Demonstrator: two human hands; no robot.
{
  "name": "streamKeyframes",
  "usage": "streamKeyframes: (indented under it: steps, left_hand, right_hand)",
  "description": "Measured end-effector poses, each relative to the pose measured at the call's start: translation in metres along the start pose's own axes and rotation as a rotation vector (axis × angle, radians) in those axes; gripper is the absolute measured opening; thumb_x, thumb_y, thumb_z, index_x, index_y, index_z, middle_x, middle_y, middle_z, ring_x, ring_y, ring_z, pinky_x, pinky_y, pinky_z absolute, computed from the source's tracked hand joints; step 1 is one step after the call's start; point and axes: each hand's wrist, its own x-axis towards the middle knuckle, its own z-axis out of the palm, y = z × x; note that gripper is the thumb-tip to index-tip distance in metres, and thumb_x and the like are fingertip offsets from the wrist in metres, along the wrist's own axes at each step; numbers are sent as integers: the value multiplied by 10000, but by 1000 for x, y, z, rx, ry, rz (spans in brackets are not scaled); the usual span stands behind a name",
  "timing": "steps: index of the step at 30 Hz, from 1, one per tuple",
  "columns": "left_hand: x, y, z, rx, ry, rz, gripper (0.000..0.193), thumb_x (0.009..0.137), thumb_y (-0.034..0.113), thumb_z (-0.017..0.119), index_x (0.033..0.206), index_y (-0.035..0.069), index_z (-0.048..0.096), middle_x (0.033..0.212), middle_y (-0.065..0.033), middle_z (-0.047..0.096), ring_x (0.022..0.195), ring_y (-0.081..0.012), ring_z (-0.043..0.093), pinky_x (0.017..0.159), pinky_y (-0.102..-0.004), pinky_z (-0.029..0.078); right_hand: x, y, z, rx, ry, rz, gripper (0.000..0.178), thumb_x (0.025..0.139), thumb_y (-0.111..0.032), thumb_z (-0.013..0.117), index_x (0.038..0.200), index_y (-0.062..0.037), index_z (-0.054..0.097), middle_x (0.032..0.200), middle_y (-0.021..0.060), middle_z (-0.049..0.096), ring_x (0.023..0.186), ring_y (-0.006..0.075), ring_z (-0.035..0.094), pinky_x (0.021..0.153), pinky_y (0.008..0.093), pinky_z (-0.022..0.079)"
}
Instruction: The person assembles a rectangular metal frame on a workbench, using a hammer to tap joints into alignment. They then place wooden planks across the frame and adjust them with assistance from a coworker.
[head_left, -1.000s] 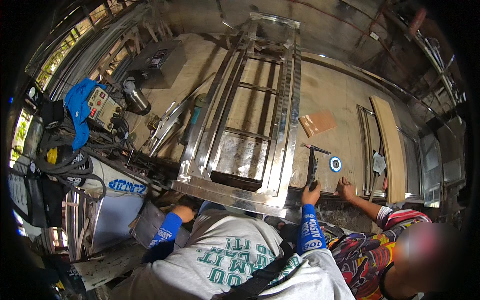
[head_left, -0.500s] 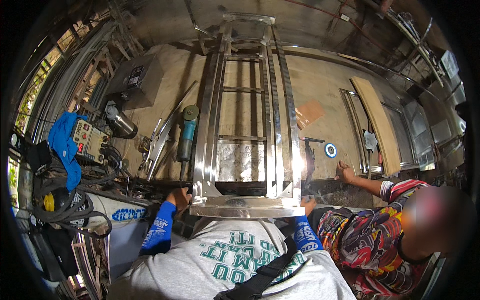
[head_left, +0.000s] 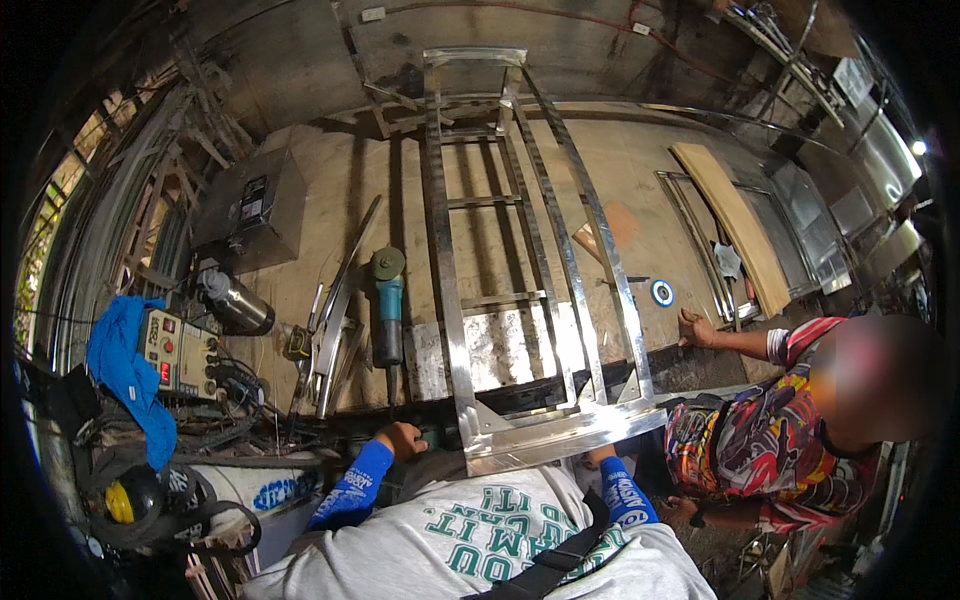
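A long shiny metal frame (head_left: 560, 437) with crossbars stretches from my chest toward the far wall, slightly skewed. My right hand (head_left: 600, 455) grips its near rail from below, its fingers mostly hidden by the metal. Left of the frame's near corner, my left hand (head_left: 402, 440) is apart from it, fingers loosely bent, with nothing visible held. A teal angle grinder (head_left: 388, 305) lies on the wooden worktable (head_left: 330, 180) beyond my left hand.
At right, a co-worker's hand (head_left: 697, 329) rests near a blue-rimmed disc (head_left: 662, 293). A wooden plank (head_left: 735, 225) lies behind. Leftward are a control box (head_left: 178, 350), blue cloth (head_left: 125, 360), metal canister (head_left: 237, 303), metal strips (head_left: 335, 340) and a metal box (head_left: 250, 205).
The frame's near end has swung right and its far end slightly left. My left hand has come off its near corner. My view has shifted too.
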Motion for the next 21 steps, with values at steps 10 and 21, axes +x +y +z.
streamKeyframes:
  steps: [10,21]
  left_hand:
    - [-8,65,-109,-1244,323,292,366,1057,353,535,1258,60,619,989,-132,734,771,-182,688,669,-305,541]
    - [48,166,-232,-1340,641,396,232,967,270,696,1081,120,562,848,-25,635,587,-129,606,492,-287,491]
  right_hand:
    - [-23,-66,-55,1163,821,643,215,937,-76,572,1034,46,722,834,116,722,730,170,663,625,334,527]
    - [-42,-217,-269,1366,1503,-83,162,1026,-157,538,1054,-20,620,988,92,649,904,166,623,825,347,514]
